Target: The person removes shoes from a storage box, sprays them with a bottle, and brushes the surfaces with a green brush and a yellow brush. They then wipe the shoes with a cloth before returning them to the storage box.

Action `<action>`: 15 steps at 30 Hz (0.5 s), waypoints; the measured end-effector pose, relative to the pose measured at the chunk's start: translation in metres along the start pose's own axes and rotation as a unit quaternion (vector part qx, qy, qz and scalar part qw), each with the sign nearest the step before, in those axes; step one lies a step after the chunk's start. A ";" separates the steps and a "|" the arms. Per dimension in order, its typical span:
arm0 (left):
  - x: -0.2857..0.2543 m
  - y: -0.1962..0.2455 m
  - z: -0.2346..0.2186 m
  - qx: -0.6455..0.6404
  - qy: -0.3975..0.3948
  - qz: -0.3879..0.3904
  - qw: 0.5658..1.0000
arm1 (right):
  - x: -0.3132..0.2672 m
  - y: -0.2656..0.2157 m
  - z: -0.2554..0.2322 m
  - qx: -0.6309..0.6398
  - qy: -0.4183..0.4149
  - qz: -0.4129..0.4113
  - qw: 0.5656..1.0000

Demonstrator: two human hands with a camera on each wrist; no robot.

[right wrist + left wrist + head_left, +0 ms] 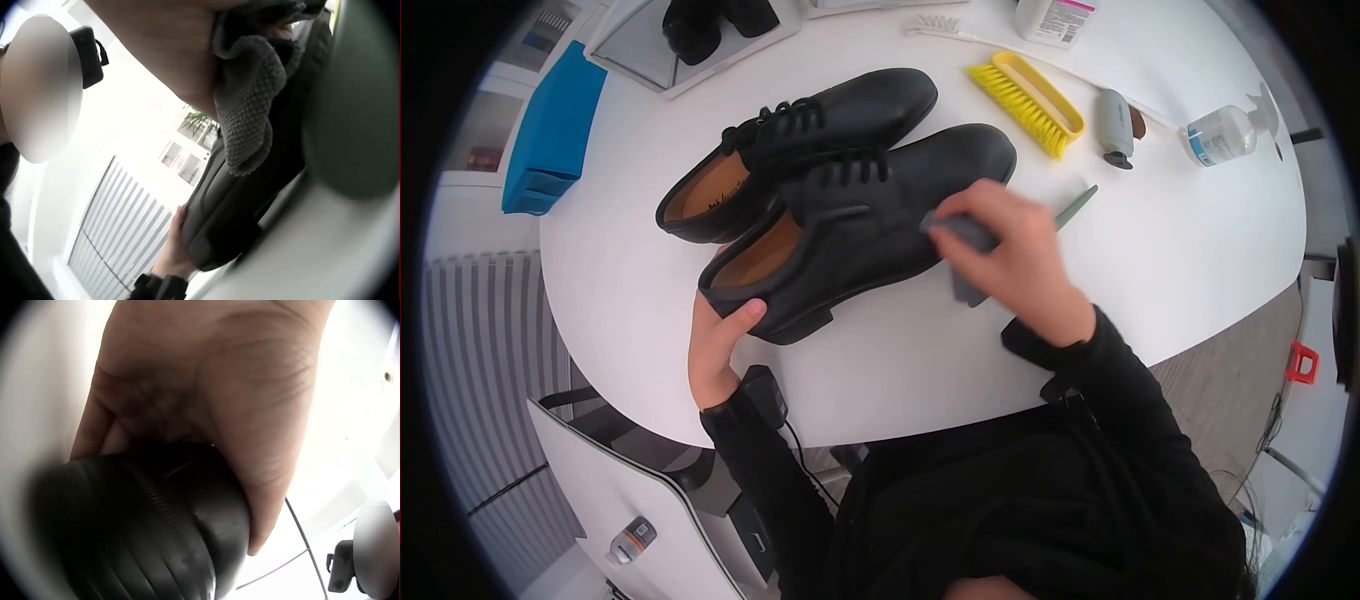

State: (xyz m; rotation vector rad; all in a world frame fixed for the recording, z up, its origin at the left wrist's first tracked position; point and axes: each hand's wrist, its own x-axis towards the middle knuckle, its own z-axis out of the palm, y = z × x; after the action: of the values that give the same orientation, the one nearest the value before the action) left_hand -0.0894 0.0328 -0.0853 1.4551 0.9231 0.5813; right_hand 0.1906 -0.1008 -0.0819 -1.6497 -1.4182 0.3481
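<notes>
A black leather lace-up shoe [900, 195] is held at its heel by my left hand [718, 345], the thumb lying over the back rim. The left wrist view shows the palm behind the dark heel [156, 531]. My right hand [1030, 255] pinches a folded grey cloth [968, 240] against the shoe's near side, toward the front. In the right wrist view the textured cloth [247, 115] hangs down from the fingers along the shoe. The matching black shoe [850, 110] stands just behind, its tan insole showing.
On the white table [900, 370] are a yellow brush [1030, 105], a white brush [940, 27], a grey tube [1115, 125] and a pump bottle [1222, 135]. A slim green tool [1078, 205] lies beyond my right hand. A blue box [552, 130] stands at the left edge.
</notes>
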 end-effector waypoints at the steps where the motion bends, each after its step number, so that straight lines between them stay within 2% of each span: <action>1: 0.001 0.000 0.000 0.006 -0.013 0.007 1.000 | -0.003 -0.005 0.009 -0.008 -0.015 -0.024 1.000; 3: 0.001 0.001 -0.002 0.019 -0.036 0.021 0.999 | -0.008 -0.012 0.022 0.000 -0.036 -0.053 0.998; 9: -0.002 0.007 0.002 -0.009 -0.004 -0.009 1.000 | -0.003 -0.019 0.023 -0.020 -0.013 -0.064 0.998; 12: 0.001 0.007 0.000 0.026 -0.048 0.026 0.998 | -0.007 -0.026 0.024 -0.037 -0.095 -0.099 0.990; 15: -0.002 0.005 0.001 0.002 -0.014 -0.003 1.000 | 0.008 -0.018 0.024 -0.029 -0.037 -0.099 0.994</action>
State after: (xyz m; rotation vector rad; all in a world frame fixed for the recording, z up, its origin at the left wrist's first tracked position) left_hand -0.0888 0.0316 -0.0797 1.4601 0.9063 0.5538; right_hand 0.1643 -0.0843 -0.0787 -1.5398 -1.6461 0.2588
